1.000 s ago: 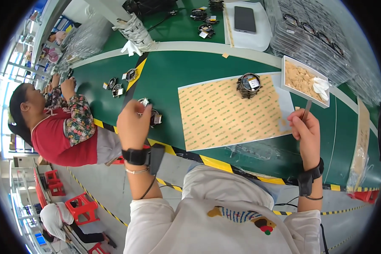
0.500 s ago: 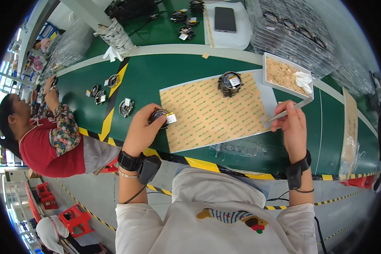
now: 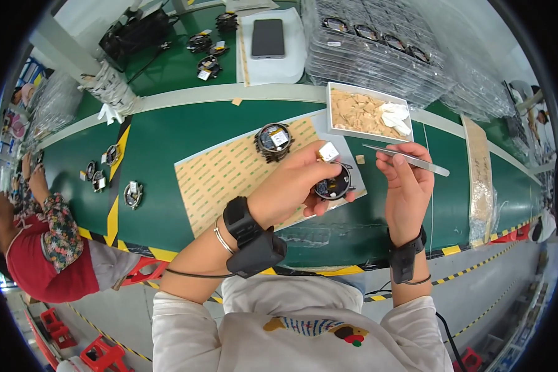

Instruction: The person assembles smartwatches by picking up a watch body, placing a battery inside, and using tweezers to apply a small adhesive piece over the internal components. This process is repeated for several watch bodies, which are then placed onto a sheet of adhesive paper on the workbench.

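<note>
Hands are meeting above the green worktop [image 3: 167,133], just in front of the person's chest. The left hand [image 3: 291,183] is gripping a small round black component [image 3: 333,185] between thumb and fingertips, with a little pale tag [image 3: 328,151] sticking up from its top edge. This component is hanging in the air over the right-hand edge of a tan patterned sheet [image 3: 229,173] that is lying flat on the worktop. The right hand [image 3: 406,180] is pinching a pair of slim metal tweezers [image 3: 409,160], which are lying almost level, their tips pointing left toward the held component and stopping just short of it. Both wrists are wearing dark bands.

A second round black component [image 3: 274,140], also tagged, is sitting on the sheet's upper part, near the left hand's knuckles. Behind the tweezers, a shallow white tray [image 3: 335,108] is holding a heap of small tan pieces and a crumpled white scrap. Further back, a dark phone [image 3: 268,38] is resting on a white pad, beside stacks of clear plastic trays [image 3: 378,56]. Far to the left, several more round parts [image 3: 132,193] are lying along the worktop, near another person in a red and flowered top [image 3: 43,248] who is sitting at the same line.
</note>
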The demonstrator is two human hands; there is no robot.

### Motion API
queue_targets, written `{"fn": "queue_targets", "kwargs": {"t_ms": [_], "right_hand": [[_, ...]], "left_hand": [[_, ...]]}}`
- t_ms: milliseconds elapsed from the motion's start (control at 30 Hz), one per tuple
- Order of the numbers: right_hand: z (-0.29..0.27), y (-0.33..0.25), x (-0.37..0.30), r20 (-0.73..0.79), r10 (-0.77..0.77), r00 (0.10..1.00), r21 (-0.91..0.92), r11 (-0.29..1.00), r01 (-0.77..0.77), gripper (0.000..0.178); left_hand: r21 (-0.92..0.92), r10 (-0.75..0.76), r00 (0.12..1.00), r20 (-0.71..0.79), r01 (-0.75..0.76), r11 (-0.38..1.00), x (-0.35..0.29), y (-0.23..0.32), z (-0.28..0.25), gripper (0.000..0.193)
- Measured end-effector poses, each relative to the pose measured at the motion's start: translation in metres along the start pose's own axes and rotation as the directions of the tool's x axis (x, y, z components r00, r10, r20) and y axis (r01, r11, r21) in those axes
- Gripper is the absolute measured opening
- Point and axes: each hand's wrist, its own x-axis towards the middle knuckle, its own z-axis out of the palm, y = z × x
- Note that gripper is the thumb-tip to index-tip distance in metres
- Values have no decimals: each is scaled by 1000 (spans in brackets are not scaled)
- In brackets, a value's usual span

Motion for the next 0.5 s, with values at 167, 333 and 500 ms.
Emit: {"fn": "queue_targets", "kwargs": {"t_ms": [167, 333, 500], "right_hand": [[-1, -2, -6, 176, -67, 982, -49, 996, 77, 15], [7, 8, -15, 309, 50, 950, -195, 981, 12, 22], [12, 13, -14, 262, 17, 965, -180, 983, 32, 21]], "left_hand": [[6, -21, 996, -87, 22, 1000, -3, -11, -3, 38], [-129, 96, 979, -181, -120, 984, -4, -16, 1, 41], [-144, 158, 972, -174, -183, 972, -4, -19, 0, 45]]}}
